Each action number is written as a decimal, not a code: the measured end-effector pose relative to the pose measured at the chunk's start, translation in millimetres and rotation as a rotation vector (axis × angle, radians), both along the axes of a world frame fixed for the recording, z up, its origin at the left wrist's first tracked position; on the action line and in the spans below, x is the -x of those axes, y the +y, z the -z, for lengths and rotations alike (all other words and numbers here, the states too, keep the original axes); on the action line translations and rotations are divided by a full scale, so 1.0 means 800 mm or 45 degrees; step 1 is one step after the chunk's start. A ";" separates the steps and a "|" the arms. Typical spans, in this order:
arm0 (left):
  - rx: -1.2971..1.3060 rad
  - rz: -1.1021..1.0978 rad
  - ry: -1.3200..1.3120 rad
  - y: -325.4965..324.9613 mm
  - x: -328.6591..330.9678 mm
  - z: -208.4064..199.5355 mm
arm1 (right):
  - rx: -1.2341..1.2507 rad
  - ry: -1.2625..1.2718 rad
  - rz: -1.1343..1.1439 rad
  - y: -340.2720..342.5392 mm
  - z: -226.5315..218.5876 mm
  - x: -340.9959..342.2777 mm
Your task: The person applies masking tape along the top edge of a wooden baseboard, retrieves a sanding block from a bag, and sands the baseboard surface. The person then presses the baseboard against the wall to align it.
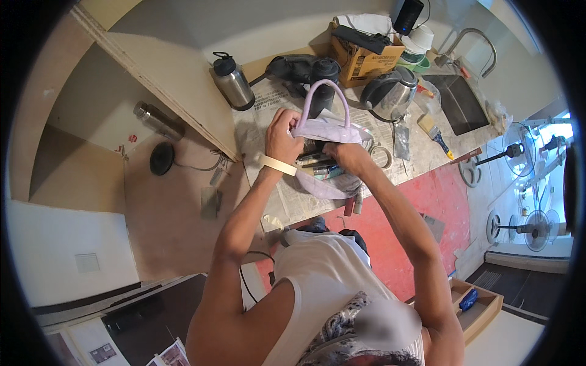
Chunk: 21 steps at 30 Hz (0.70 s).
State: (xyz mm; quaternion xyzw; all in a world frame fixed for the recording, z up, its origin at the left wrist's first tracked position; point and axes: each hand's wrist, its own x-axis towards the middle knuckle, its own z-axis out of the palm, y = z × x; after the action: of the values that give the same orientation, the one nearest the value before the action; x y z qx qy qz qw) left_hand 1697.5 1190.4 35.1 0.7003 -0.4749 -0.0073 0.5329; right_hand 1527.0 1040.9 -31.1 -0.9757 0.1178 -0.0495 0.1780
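Observation:
A lilac tote bag (325,186) sits on the paper-covered counter, its mouth spread and one looped handle standing up at the far side. My left hand (284,135) is closed on the bag's far left rim, near the base of that handle. My right hand (347,157) reaches into the mouth from the right, and its fingers are hidden inside. Several dark and metallic tools (317,163) show in the bag between my hands; their exact kinds are unclear. A roll of tape (382,157) lies just right of the bag.
Beyond the bag stand a dark bottle (323,85), an electric kettle (390,94), a steel flask (234,82) and a cardboard box (360,61). A paintbrush (434,135) lies beside the sink (458,104). Newspaper (249,177) covers the counter; fans (537,230) stand at right.

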 end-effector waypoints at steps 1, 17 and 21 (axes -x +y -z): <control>0.117 -0.085 -0.022 0.001 -0.002 0.007 | 0.028 -0.058 -0.061 0.013 -0.007 0.013; -0.133 0.021 0.118 0.046 0.006 0.045 | -0.038 -0.528 -0.093 0.047 0.003 0.067; -0.072 -0.025 0.217 0.052 0.008 0.054 | -0.336 -0.713 0.200 0.053 -0.012 0.052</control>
State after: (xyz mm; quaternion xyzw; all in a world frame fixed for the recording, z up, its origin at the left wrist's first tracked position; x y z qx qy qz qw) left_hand 1690.8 1232.0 -8.4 0.7167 -0.4203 -0.0751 0.5515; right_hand 1485.1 1083.7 -21.3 -0.8806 0.1447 -0.3139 0.3241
